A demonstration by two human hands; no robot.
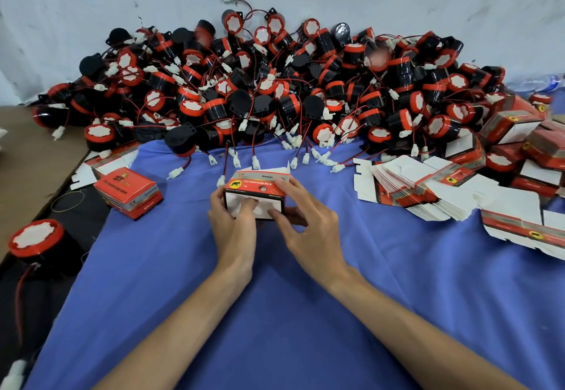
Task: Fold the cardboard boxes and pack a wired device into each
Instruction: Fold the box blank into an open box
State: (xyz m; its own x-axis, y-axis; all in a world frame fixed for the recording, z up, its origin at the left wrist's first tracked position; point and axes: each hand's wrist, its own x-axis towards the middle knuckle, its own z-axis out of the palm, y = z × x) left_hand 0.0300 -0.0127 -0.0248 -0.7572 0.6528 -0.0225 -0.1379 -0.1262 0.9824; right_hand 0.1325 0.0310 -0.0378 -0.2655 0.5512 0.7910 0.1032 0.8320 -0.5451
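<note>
A small red and white cardboard box (255,186) sits at the middle of the blue cloth (275,298), held between both hands. My left hand (234,227) grips its left side, with fingers pressing the white flaps on the near face. My right hand (305,221) holds the right side, with one finger on the top and others on the near flaps. A white flap stands up at the box's far edge. Behind it lies a big heap of black and red wired devices (260,90) with white plugs.
A closed red box (128,192) lies to the left. A fanned stack of flat box blanks (425,187) lies to the right, with more boxes (519,145) beyond. One loose device (36,241) sits at the near left, off the cloth. A grey sheet forms the backdrop.
</note>
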